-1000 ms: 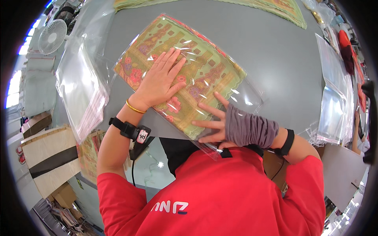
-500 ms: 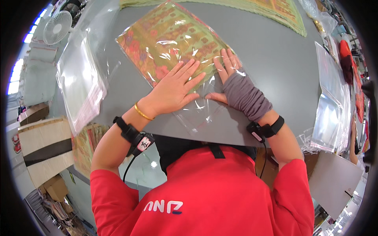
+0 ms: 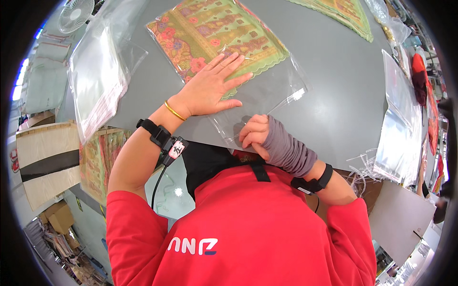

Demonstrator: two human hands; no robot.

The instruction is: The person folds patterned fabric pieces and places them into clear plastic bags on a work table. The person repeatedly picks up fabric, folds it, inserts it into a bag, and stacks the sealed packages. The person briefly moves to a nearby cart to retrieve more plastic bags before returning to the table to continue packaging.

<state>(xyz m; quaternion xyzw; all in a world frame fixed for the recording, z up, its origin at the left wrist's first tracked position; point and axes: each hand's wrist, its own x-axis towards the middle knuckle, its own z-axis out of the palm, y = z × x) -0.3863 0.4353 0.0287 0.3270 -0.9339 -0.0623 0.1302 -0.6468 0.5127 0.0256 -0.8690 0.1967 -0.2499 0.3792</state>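
Grey-sleeved, my right fingers (image 3: 256, 129), earlier spread, now curl at the slack end of the clear bag (image 3: 268, 89), hold unclear, work shifting there; my left fingers (image 3: 231, 67) splay, grasping nothing, over bagged floral cloth (image 3: 229, 33) on the bench (image 3: 341, 102).

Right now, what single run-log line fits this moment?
left hand: spread flat on clear bag holding floral cloth | right hand: curled at bag's near end, grip unclear | around: left plastic stack, right plastic stack

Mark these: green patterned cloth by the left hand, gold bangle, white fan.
Green patterned cloth (image 3: 218, 34): head view, on its printed middle.
Gold bangle (image 3: 174, 111): head view, on its band.
White fan (image 3: 76, 15): head view, on its round grille.
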